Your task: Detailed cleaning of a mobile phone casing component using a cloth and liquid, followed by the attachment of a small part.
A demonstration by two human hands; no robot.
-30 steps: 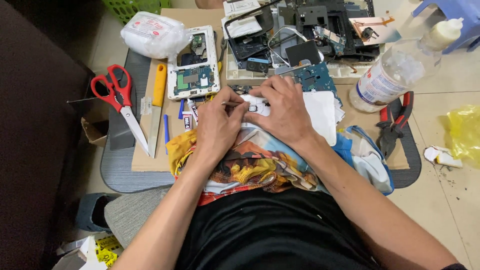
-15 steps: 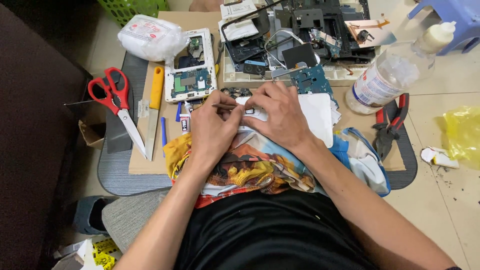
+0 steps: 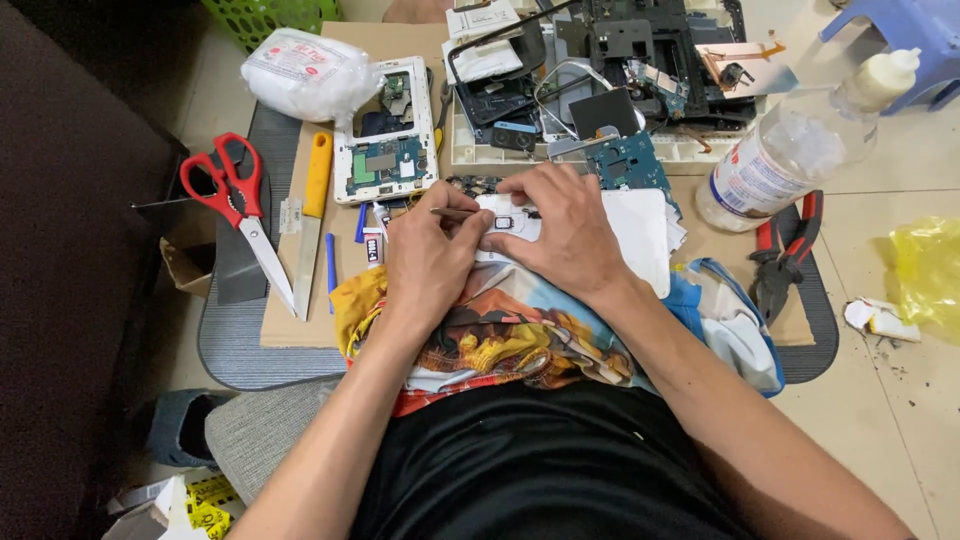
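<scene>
My left hand (image 3: 428, 258) pinches thin metal tweezers (image 3: 452, 212), their tip pointing right at a small part on a white device shell (image 3: 640, 228). My right hand (image 3: 560, 228) lies over that white shell and presses it down on a colourful printed cloth (image 3: 500, 335) in my lap. A small dark square opening shows on the shell between my two hands. Most of the shell's near side is hidden under my right fingers.
Red scissors (image 3: 232, 200) and a yellow-handled knife (image 3: 312, 215) lie left on cardboard (image 3: 290, 320). An opened white device (image 3: 388, 135), a blue circuit board (image 3: 628, 160), dark parts, a plastic bottle (image 3: 775, 160) and red pliers (image 3: 785, 250) lie around. A yellow bag (image 3: 925, 270) lies right.
My hands stay together on the white shell; the tweezers have shifted slightly in my left fingers. The view has drifted a little.
</scene>
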